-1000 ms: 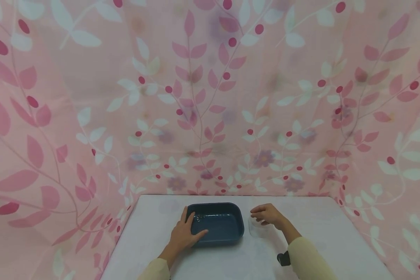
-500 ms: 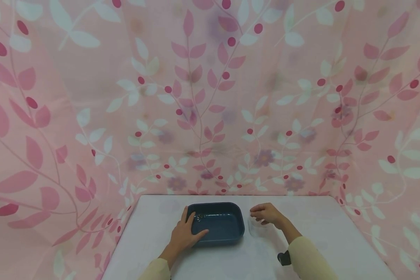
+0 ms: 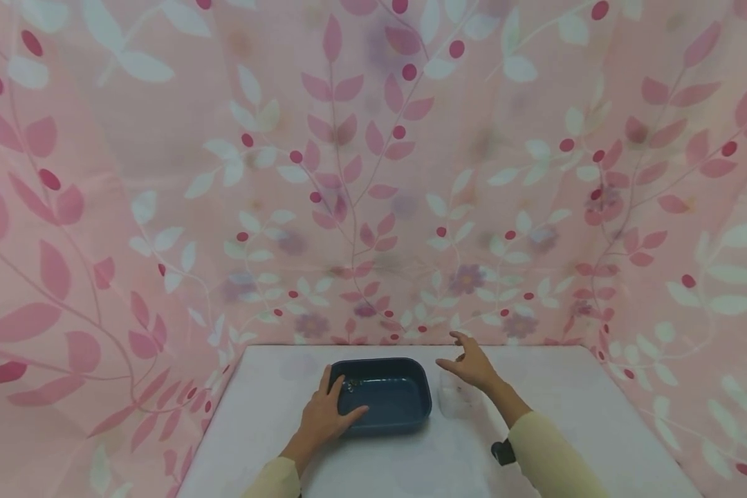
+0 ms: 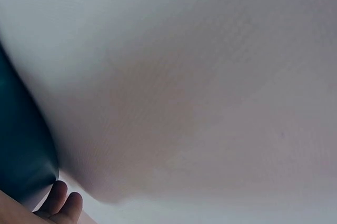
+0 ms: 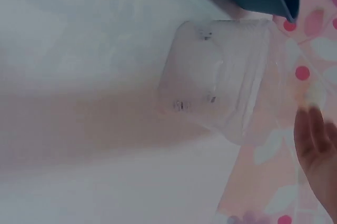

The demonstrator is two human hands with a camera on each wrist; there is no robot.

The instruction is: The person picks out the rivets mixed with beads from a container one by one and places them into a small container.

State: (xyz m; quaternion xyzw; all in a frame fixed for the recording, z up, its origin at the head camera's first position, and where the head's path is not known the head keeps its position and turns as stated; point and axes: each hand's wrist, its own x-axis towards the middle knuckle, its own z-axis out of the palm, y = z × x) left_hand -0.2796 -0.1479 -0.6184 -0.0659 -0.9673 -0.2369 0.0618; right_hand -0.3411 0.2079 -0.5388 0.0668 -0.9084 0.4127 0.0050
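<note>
A dark blue rectangular dish (image 3: 389,411) stands on the white table, with small shiny pieces (image 3: 351,384) near its back left corner. My left hand (image 3: 322,415) holds its left end, thumb over the near rim; two fingertips (image 4: 73,203) show beside the outer wall in the left wrist view. To the dish's right is a clear plastic tub (image 5: 216,77) holding several small dark-marked pieces (image 5: 181,105), too blurred to name. Above the tub, my right hand (image 3: 476,366) has thumb and index finger spread apart, with nothing visible between them.
A small black object (image 3: 503,452) is by the right sleeve. The white table (image 3: 274,373) ends in a straight back edge. Pink leaf-patterned cloth (image 3: 373,207) hangs behind it and on both sides.
My right hand has risen from the tub, and its fingers have spread from a downward, closer pose. The left hand and the dish keep their place.
</note>
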